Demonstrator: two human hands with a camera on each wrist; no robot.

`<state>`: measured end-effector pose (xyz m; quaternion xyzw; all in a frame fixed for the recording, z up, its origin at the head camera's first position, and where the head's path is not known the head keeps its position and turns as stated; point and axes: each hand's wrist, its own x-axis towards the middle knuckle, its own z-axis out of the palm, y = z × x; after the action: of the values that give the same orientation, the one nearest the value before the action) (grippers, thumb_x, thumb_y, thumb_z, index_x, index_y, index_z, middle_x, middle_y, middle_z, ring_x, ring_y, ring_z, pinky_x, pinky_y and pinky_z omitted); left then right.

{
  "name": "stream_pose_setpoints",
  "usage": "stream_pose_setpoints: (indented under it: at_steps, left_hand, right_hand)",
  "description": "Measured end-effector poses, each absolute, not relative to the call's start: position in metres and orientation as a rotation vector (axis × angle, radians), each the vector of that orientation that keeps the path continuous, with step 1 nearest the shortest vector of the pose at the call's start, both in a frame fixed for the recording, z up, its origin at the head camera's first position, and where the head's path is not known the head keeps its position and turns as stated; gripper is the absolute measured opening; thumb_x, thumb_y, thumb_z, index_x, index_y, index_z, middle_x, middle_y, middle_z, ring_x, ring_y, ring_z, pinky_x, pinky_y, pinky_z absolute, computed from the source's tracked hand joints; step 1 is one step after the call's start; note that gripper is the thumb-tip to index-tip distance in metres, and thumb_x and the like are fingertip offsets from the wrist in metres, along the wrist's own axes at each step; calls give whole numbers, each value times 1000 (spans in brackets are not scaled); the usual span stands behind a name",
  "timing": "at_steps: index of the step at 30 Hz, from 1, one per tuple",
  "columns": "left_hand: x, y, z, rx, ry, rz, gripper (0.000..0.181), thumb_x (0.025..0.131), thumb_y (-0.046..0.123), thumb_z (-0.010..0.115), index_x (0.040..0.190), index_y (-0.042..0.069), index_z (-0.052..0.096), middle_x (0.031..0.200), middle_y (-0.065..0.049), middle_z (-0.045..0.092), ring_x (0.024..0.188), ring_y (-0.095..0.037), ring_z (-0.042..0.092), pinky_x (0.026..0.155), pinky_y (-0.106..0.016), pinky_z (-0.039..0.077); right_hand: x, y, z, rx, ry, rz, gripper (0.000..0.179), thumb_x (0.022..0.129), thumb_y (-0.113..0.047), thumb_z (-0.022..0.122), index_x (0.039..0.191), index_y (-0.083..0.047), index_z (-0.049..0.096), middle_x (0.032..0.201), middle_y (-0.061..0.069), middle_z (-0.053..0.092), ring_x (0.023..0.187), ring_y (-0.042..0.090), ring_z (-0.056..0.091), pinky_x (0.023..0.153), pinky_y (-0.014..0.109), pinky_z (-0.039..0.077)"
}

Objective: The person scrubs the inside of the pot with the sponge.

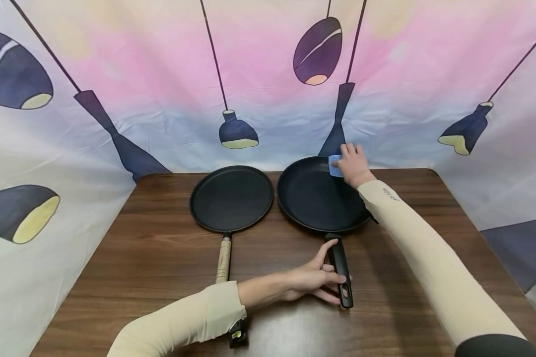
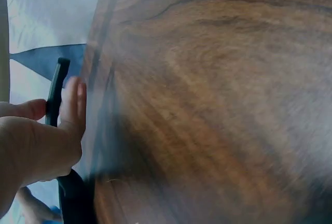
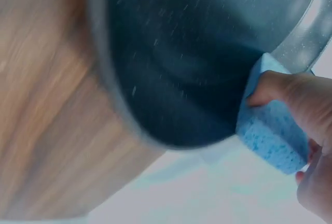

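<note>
A blue sponge (image 3: pixel 272 130) is gripped by my right hand (image 1: pixel 354 163), thumb on one face. It touches the far rim of the black frying pan (image 1: pixel 321 198), partly inside the pan. At the near side my left hand (image 1: pixel 312 277) holds the pan's black handle (image 1: pixel 338 263), fingers and thumb on opposite sides of it, as the left wrist view also shows. Some of the left fingers are hidden behind the handle. Small pale specks dot the pan's inside in the right wrist view.
A flat black crepe pan (image 1: pixel 232 198) with a wooden handle (image 1: pixel 224 260) lies left of the frying pan; my left forearm crosses over that handle. Both pans sit on a brown wood-grain table (image 1: pixel 161 248). Behind it hangs a cloth printed with lamps (image 1: pixel 268 89).
</note>
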<state>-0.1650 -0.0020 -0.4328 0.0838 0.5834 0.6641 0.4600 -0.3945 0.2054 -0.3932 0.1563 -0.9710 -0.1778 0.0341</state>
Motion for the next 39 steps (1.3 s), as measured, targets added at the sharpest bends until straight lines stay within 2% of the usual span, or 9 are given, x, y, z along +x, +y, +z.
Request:
stream_pose_setpoints:
  at_steps: [9, 15, 17, 21, 26, 31, 34, 37, 39]
  left_hand:
    - [-152, 2, -434, 180, 1333, 1667, 85, 109, 10, 45, 159, 46, -13, 142, -11, 60, 121, -47, 64, 93, -58, 57]
    - [-145, 4, -437, 186, 1323, 1691, 81, 109, 7, 43, 159, 45, -9, 128, -22, 64, 116, -52, 65, 91, -59, 57]
    - [-146, 4, -437, 181, 1325, 1691, 80, 109, 6, 43, 159, 45, -7, 125, -24, 63, 116, -53, 65, 91, -60, 57]
    - [-149, 4, -435, 162, 1321, 1696, 80, 108, 4, 44, 157, 45, -5, 124, -26, 62, 116, -55, 64, 92, -62, 56]
    - [-157, 3, -430, 148, 1336, 1692, 80, 108, 4, 45, 157, 47, -2, 125, -27, 63, 116, -54, 64, 91, -63, 55]
    - [-161, -2, -427, 153, 1319, 1677, 79, 108, 5, 44, 156, 48, -1, 130, -27, 63, 118, -54, 63, 94, -63, 54]
    - [-162, -3, -428, 162, 1296, 1663, 77, 109, 6, 44, 155, 47, -1, 132, -27, 63, 120, -54, 61, 95, -63, 53]
    - [-162, -3, -429, 171, 1274, 1646, 76, 109, 6, 44, 154, 48, 0, 133, -27, 63, 122, -54, 60, 97, -63, 53]
    - [-161, -3, -430, 173, 1265, 1635, 75, 109, 6, 44, 154, 48, 2, 133, -27, 63, 123, -54, 60, 97, -63, 53]
  right_hand:
    - [-351, 217, -353, 474, -3229, -736, 19, 93, -11, 63, 110, -6, 71, 113, 23, 48, 103, 36, 35, 98, 52, 30]
    - [-329, 231, -343, 601, -3631, -530, 47, 76, -10, 63, 123, -10, 72, 121, 14, 60, 93, 28, 39, 82, 44, 34]
    - [-327, 234, -341, 679, -3785, -369, 42, 76, -12, 62, 116, -12, 76, 101, 4, 62, 80, 21, 37, 73, 38, 33]
    - [-325, 231, -341, 771, -3982, -46, 10, 81, -21, 62, 76, -23, 71, 64, -10, 38, 60, 10, 23, 61, 30, 28]
    - [-329, 216, -344, 939, -4019, 231, 22, 81, -31, 58, 63, -27, 45, 61, -10, 28, 58, 9, 18, 58, 27, 23]
    - [-337, 202, -351, 939, -4024, 626, 25, 96, -41, 55, 95, -20, 68, 122, 9, 54, 108, 21, 54, 91, 36, 50]
    - [-343, 193, -366, 995, -3955, 1017, 41, 104, -42, 50, 124, -10, 66, 165, 19, 28, 153, 36, 27, 121, 54, 33]
    - [-348, 180, -383, 1096, -3771, 1329, 46, 105, -35, 52, 140, -7, 60, 165, 17, 34, 149, 32, 36, 119, 51, 36]
    - [-353, 169, -392, 1157, -3627, 1351, 50, 103, -29, 56, 149, -9, 53, 141, 18, 60, 118, 24, 59, 102, 40, 49]
